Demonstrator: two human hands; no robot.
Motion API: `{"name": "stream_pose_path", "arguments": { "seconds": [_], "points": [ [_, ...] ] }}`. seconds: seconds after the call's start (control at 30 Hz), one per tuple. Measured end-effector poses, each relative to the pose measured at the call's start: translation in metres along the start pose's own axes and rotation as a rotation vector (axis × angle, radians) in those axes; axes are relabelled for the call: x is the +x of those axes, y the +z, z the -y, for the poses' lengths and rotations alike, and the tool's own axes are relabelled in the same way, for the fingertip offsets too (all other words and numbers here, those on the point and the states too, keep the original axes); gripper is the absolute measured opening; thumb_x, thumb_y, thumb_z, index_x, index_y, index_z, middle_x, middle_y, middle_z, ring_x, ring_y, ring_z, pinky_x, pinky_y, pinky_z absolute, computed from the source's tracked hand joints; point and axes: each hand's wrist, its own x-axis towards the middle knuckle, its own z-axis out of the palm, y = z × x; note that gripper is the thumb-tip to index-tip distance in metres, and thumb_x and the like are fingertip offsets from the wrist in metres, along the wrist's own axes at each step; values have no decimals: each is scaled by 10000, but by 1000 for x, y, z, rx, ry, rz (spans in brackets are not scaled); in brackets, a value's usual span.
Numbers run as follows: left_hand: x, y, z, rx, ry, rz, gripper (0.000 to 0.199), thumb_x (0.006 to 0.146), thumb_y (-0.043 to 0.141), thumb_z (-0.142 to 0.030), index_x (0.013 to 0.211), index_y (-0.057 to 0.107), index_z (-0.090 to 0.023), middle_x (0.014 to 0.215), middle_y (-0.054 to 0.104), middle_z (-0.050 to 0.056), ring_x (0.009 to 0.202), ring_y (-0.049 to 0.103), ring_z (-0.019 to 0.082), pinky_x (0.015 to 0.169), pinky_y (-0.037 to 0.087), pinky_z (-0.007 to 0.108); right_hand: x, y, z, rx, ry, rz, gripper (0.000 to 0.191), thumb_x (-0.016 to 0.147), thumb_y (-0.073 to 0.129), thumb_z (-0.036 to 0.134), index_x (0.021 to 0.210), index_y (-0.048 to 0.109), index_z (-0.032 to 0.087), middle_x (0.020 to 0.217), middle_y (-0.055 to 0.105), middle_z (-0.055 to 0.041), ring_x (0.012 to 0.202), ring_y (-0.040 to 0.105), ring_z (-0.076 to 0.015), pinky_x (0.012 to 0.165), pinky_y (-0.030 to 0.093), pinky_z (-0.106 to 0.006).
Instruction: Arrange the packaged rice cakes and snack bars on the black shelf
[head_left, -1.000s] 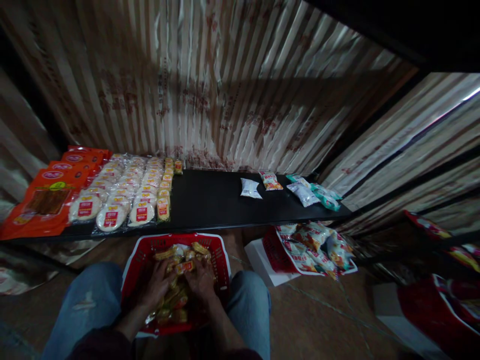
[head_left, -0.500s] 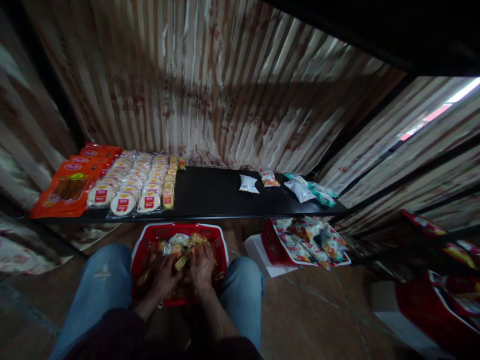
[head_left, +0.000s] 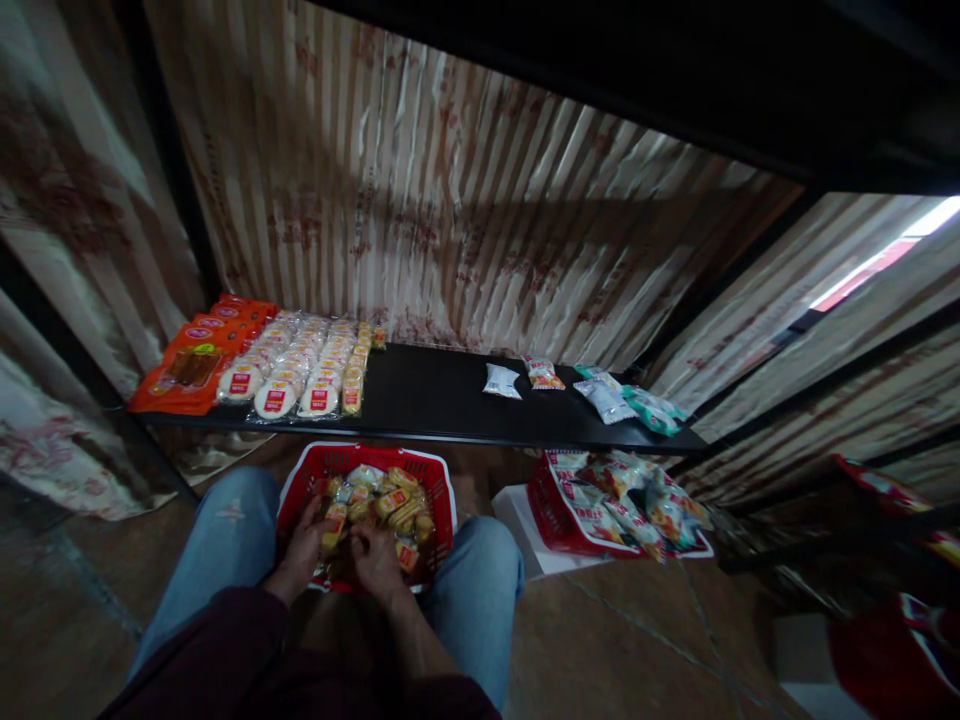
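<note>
A red plastic basket (head_left: 441,480) sits between my knees, filled with small gold-wrapped snack packets (head_left: 397,500). My left hand (head_left: 302,543) reaches into its left side, fingers closed about one gold snack packet (head_left: 334,518). Close beside it, my right hand (head_left: 377,562) is low over the packets with its fingers curled together; what they pinch, if anything, is hidden. On the black shelf (head_left: 427,390) above stand rows of round white crackers (head_left: 274,396) in clear wrap. A narrow row of gold packets (head_left: 353,385) runs along their right side.
Orange snack bags (head_left: 191,365) lie at the shelf's left end. Farther right on it are a white packet (head_left: 502,381), a red-and-white packet (head_left: 543,373) and green packets (head_left: 652,410). A second red basket (head_left: 546,510) of bagged snacks stands on the floor, right of my knee.
My hands have drawn apart inside the basket, baring more gold packets. The right hand has curled its fingers and come nearer to me. The view has shifted slightly.
</note>
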Motion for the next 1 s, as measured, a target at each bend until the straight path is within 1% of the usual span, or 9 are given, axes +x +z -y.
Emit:
{"name": "stream_pose_path", "arguments": {
  "seconds": [0.07, 0.17, 0.3, 0.43, 0.5, 0.57, 0.73, 0.87, 1.0],
  "points": [
    [-2, 2, -1, -5, -65, 33, 565, 649, 687, -172, 1196, 550, -218, 913, 712, 60, 779, 690, 194, 684, 529, 291, 1, 2, -4, 68, 26, 0, 296, 759, 458, 144, 934, 690, 202, 901, 734, -34, 889, 680, -188, 865, 510, -324],
    [-4, 4, -2, 18, -119, 159, 559, 634, 717, -207, 1175, 576, -180, 866, 720, 68, 755, 691, 212, 660, 528, 295, 5, 5, -10, 204, 95, -58, 297, 755, 487, 195, 985, 675, 193, 925, 727, -44, 884, 678, -197, 848, 519, -333],
    [-2, 7, -4, 2, -159, 261, 660, 620, 734, -216, 1246, 526, -178, 841, 721, 58, 724, 693, 211, 643, 529, 293, 11, 9, -19, 361, 181, -125, 263, 733, 569, 300, 953, 674, 202, 899, 717, -40, 845, 669, -206, 803, 529, -344],
    [0, 12, -5, -77, -181, 232, 601, 662, 713, -162, 1232, 524, -174, 809, 715, 42, 658, 680, 169, 620, 526, 260, 14, 9, -23, 588, 252, -154, 394, 713, 611, 447, 1009, 646, 189, 827, 691, -39, 694, 644, -179, 640, 538, -309],
    [0, 13, -4, -94, -188, 242, 531, 680, 698, -136, 1190, 548, -149, 819, 713, 52, 667, 678, 161, 617, 524, 244, 15, 8, -21, 689, 288, -171, 471, 694, 618, 498, 1042, 627, 181, 829, 678, -38, 663, 631, -161, 613, 529, -288],
    [-1, 12, -2, -98, -203, 240, 536, 685, 694, -123, 1198, 541, -153, 848, 712, 55, 695, 680, 162, 625, 527, 243, 16, 7, -19, 726, 276, -198, 508, 672, 647, 494, 1079, 611, 192, 848, 675, -28, 657, 622, -146, 621, 524, -273],
    [-3, 7, 2, -98, -237, 277, 550, 692, 683, -122, 1221, 540, -177, 956, 704, 63, 756, 680, 160, 618, 527, 232, 16, 5, -12, 770, 293, -204, 424, 656, 674, 478, 970, 641, 194, 724, 662, 5, 589, 574, -129, 560, 496, -246],
    [-3, 4, -1, -159, -224, 320, 460, 726, 618, -103, 1177, 572, -184, 1047, 686, 75, 838, 678, 173, 678, 544, 261, 18, 4, -11, 802, 312, -259, 343, 635, 679, 476, 821, 640, 190, 696, 647, 10, 609, 572, -127, 571, 480, -237],
    [0, 2, -4, -194, -189, 295, 330, 750, 593, -85, 1072, 599, -159, 1051, 679, 78, 867, 672, 163, 724, 543, 257, 20, 6, -15, 825, 327, -280, 334, 632, 659, 468, 818, 610, 195, 685, 629, 13, 587, 567, -122, 566, 472, -241]
  ]
}}
